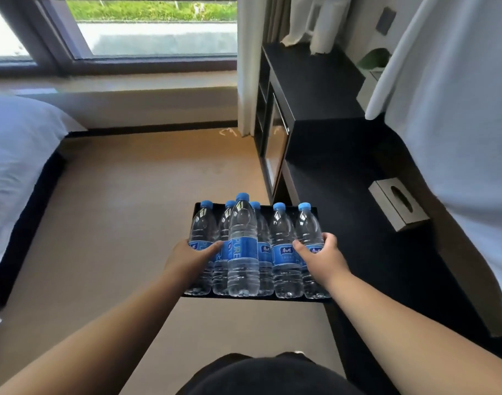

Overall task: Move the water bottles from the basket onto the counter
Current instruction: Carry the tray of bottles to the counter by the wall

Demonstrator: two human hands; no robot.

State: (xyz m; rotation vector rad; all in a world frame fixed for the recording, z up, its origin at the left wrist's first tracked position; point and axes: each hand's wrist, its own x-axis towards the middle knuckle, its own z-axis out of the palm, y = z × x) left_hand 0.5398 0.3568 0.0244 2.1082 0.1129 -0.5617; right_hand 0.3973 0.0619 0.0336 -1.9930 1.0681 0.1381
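Bottles first: from the head camera I count six clear water bottles (243, 249) with blue caps and blue labels, standing upright and packed shoulder to shoulder in a shallow black basket (312, 210) that sits over the tan floor (115, 209), just beside the dark counter (366, 246). My left hand (188, 256) is wrapped around the label of the leftmost bottle (201, 240), thumb across the front, fingers hidden behind it. My right hand (322, 256) is curled round the rightmost bottle (309, 232), fingertips (328, 238) showing on its far side. Both grips look closed on a bottle, though neither bottle appears lifted yet; I cannot tell whether their bases are clear of the basket floor

To do this step well I would lift both end bottles straight up until they clear the low rim, since their neighbours touch them and a sideways pull could tip the row. The taller front bottle (243, 223) stands loose ahead of the others and looks likeliest to topple. Then I would swing right and set them down on bare counter, well clear of the silver tissue box (398, 203), bases flat before letting go

This is the only view I have
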